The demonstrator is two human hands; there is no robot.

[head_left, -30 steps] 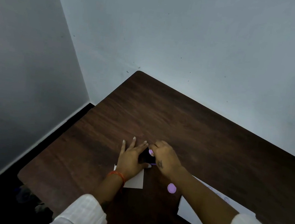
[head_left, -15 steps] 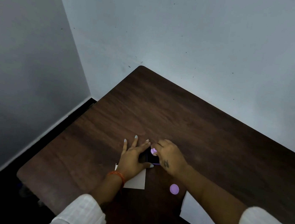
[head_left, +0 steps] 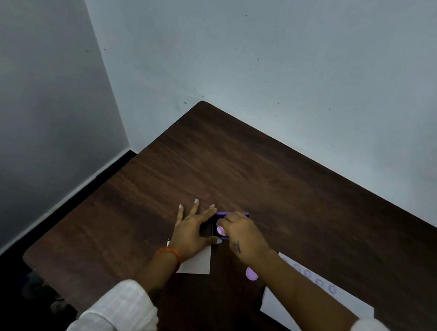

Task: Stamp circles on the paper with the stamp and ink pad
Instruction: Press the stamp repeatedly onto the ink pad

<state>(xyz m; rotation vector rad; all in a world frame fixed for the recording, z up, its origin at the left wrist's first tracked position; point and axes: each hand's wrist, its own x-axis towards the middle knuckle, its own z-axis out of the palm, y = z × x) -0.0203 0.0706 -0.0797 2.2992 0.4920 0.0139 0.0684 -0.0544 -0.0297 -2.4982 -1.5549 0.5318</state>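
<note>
A purple-rimmed ink pad sits on the dark wooden table. My left hand lies flat beside it, fingers spread, thumb and forefinger bracing the pad's left side. My right hand is closed on a small pink round stamp, which it presses down into the pad. A white paper with a row of several stamped circles lies at the right, partly under my right forearm.
A pink round disc lies on the table beside my right forearm. A smaller white sheet sits under my left wrist. The table's left edge drops to a dark floor; pale walls meet at the far corner.
The camera has tilted slightly, so more of the stamped paper shows. My right hand has shifted a little over the ink pad; my left hand stays flat beside it.
</note>
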